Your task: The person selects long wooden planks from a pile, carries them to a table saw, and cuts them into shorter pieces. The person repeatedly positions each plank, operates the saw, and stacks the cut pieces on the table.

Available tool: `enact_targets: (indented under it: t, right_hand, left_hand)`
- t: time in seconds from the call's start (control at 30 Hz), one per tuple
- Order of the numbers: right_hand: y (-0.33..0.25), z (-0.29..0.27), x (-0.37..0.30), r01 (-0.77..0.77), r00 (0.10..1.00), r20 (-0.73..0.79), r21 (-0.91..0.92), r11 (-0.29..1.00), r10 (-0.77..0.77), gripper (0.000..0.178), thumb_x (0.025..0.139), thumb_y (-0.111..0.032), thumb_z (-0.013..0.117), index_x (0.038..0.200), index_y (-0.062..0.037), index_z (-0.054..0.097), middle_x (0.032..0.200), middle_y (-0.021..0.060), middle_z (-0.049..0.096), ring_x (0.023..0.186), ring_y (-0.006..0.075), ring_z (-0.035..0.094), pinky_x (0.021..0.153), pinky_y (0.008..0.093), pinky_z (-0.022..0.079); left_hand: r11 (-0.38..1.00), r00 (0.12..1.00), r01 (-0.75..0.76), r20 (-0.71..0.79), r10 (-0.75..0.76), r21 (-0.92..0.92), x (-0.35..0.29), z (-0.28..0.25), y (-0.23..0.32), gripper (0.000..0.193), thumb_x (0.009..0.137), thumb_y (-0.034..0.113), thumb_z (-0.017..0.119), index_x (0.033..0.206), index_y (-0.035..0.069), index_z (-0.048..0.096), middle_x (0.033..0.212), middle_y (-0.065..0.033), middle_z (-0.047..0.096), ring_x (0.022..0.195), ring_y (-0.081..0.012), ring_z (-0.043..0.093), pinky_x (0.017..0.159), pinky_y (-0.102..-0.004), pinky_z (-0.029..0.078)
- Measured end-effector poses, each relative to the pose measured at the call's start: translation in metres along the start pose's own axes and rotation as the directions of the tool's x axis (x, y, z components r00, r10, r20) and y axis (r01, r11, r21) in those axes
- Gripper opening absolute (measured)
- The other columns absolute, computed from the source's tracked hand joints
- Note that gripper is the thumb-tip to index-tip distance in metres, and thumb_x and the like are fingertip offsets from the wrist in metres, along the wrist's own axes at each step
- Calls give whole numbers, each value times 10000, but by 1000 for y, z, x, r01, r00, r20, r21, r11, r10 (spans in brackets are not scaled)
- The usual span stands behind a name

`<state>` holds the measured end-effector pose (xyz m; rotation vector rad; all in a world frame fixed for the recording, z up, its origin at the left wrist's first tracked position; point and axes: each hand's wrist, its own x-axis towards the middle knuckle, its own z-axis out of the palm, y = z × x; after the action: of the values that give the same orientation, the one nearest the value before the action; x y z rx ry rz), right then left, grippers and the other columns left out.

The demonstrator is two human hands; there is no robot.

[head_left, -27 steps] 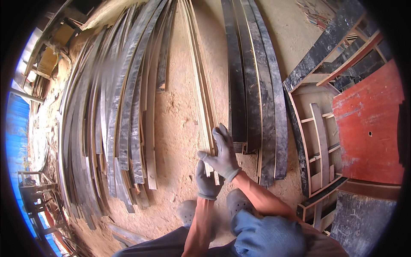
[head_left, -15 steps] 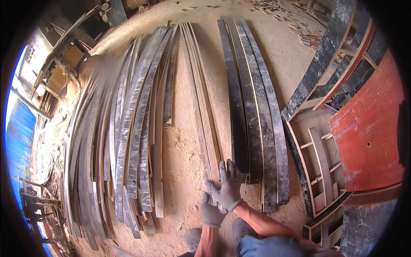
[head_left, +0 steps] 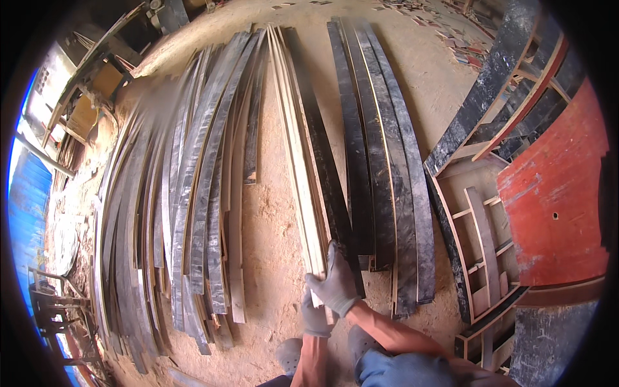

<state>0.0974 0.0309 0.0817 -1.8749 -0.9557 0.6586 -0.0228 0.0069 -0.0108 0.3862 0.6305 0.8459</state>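
Observation:
A bundle of long, narrow plywood strips [head_left: 298, 161] runs away from me, its pale edges facing up and a black face [head_left: 319, 145] showing along its right side. My right hand [head_left: 340, 285], in a grey glove, is closed over the near end, thumb across the pale edges and fingers on the black side. Lower down, my left hand [head_left: 316, 320], also gloved in grey, grips the bundle's end from the left. Its fingers are partly hidden by the strips and the right hand.
Several dark strips [head_left: 406, 193] lie side by side to the right. A large, uneven heap of strips [head_left: 200, 187] spreads on the left. Wooden frames [head_left: 480, 238] and a red panel [head_left: 554, 193] stand at far right. Sawdust covers the floor [head_left: 274, 226]; scraps [head_left: 445, 39] lie at the back.
The bundle has tilted, so its pale edges look brighter and a wide black face now shows on the right. My right hand has moved slightly down; my left is more hidden behind it.

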Motion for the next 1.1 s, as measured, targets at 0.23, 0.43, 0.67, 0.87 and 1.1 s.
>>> enact_targets:
  t: [0.23, 0.43, 0.67, 0.87, 1.1]
  right_hand:
    - [47, 10, 6, 183, 959, -188, -152, 971, -210, 821, 894, -327, 863, 1482, 70, 450, 1199, 302, 716, 1033, 438, 743, 915, 468, 599]
    - [44, -19, 18, -191, 981, 46, 411, 892, 189, 452, 861, -262, 929, 1085, 14, 650, 958, 123, 767, 884, 197, 728, 795, 365, 586]
    - [1, -52, 18, -189, 982, -35, -95, 977, 186, 600, 814, -458, 908, 1081, 9, 640, 901, 237, 758, 855, 423, 762, 756, 488, 595]
    - [7, -45, 16, -160, 987, -42, -97, 982, 157, 631, 802, -471, 908, 1113, 14, 649, 890, 263, 745, 855, 454, 752, 745, 501, 593]
    - [4, -46, 17, -132, 989, -88, -163, 978, 119, 617, 794, -465, 918, 1072, 19, 658, 888, 270, 740, 857, 458, 749, 741, 501, 591]
  left_hand:
    - [980, 999, 33, -26, -28, 197, -8, 14, 16, 557, 1140, 403, 446, 1569, 53, 510, 1541, -142, 604, 1406, -296, 581, 1215, -486, 419]
    - [997, 970, 10, -241, -29, -77, -2, -7, 25, 429, 919, -17, 706, 1337, -41, 611, 1281, -137, 734, 1172, -239, 708, 1008, -361, 559]
    - [996, 943, 76, -320, -88, -50, 7, -36, 33, 413, 802, -108, 770, 1189, 0, 674, 1129, -119, 767, 1062, -243, 742, 912, -347, 584]
    - [994, 950, 85, -296, -102, -70, 8, -58, 25, 352, 890, -70, 720, 1230, 3, 659, 1117, -89, 743, 1030, -205, 711, 881, -322, 574]
    - [971, 950, 112, -310, -42, 212, 7, -61, 9, 257, 1121, 301, 540, 1257, 123, 666, 1146, -11, 680, 992, -173, 670, 854, -377, 578]
